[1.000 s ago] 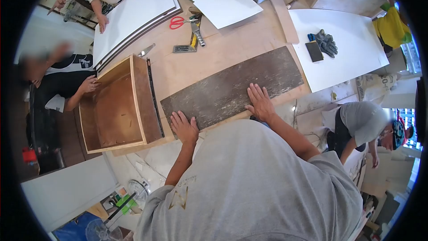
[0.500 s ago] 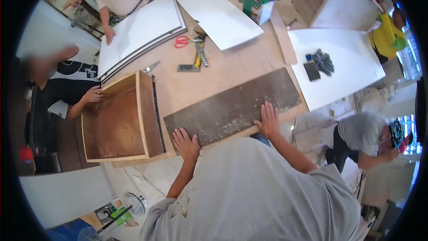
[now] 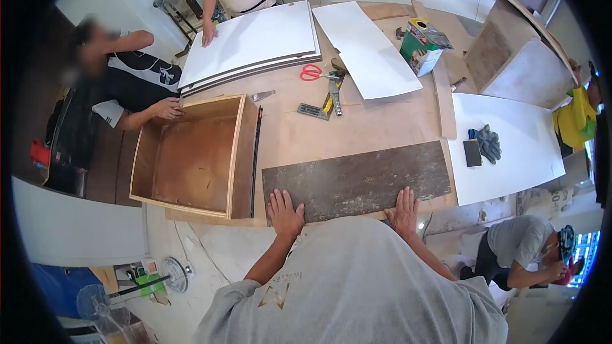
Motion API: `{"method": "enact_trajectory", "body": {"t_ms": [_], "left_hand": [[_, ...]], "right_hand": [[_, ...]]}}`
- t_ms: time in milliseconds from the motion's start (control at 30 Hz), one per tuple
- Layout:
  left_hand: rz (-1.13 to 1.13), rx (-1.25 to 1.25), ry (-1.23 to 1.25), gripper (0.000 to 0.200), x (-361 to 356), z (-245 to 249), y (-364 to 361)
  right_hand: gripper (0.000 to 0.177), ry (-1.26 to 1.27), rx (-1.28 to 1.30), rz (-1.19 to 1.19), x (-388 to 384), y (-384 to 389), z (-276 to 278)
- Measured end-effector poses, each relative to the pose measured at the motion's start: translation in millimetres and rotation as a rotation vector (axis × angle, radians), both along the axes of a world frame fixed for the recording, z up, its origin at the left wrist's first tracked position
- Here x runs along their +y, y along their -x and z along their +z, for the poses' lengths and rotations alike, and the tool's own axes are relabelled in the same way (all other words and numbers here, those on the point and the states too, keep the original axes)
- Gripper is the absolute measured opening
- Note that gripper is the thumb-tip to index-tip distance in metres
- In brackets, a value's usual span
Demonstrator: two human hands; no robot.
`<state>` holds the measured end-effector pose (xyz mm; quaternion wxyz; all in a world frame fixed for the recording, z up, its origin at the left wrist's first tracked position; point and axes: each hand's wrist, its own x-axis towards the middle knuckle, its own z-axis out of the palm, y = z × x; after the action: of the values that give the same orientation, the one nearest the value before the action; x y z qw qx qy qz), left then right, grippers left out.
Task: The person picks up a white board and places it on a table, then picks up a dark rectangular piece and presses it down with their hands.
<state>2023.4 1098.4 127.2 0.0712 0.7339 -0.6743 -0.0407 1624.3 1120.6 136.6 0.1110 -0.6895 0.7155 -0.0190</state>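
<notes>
A dark, worn rectangular board (image 3: 357,178) with pale scuffs lies flat along the near side of the wooden worktable (image 3: 287,134). My left hand (image 3: 285,213) rests at its near left corner, fingers spread on the surface. At the near right part of the same board lies my right hand (image 3: 403,212), fingers stretched out. Neither hand grips anything. Just left of the board stands an open wooden drawer box (image 3: 241,172), with a black slide rail (image 3: 257,162) on its side. A co-worker's hand touches that box's far left rim.
Red-handled scissors (image 3: 311,72), a square (image 3: 313,111), and white panels (image 3: 252,32) lie farther back. A green can (image 3: 422,48) stands beyond them. Grey gloves (image 3: 488,143) lie on a white panel at right. Two people stand at the left and back; another bends at the right.
The view has turned, so the table's contents sit farther right and the board looks more level. My right hand now lies nearer the board's front edge. Both hands remain on it.
</notes>
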Motion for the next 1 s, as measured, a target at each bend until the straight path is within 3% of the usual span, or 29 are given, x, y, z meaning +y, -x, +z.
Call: {"method": "enact_trajectory", "body": {"t_ms": [467, 1000], "left_hand": [[-0.025, -0.007, 0.045, 0.078, -0.8, 3.1, 0.1], [0.034, 0.003, -0.064, 0.08, -2.9, 6.0, 1.8]], "right_hand": [[0.086, -0.002, 0.019, -0.011, -0.3, -2.5, 0.2], [0.091, -0.059, 0.087, -0.007, -3.4, -0.7, -9.7]]}}
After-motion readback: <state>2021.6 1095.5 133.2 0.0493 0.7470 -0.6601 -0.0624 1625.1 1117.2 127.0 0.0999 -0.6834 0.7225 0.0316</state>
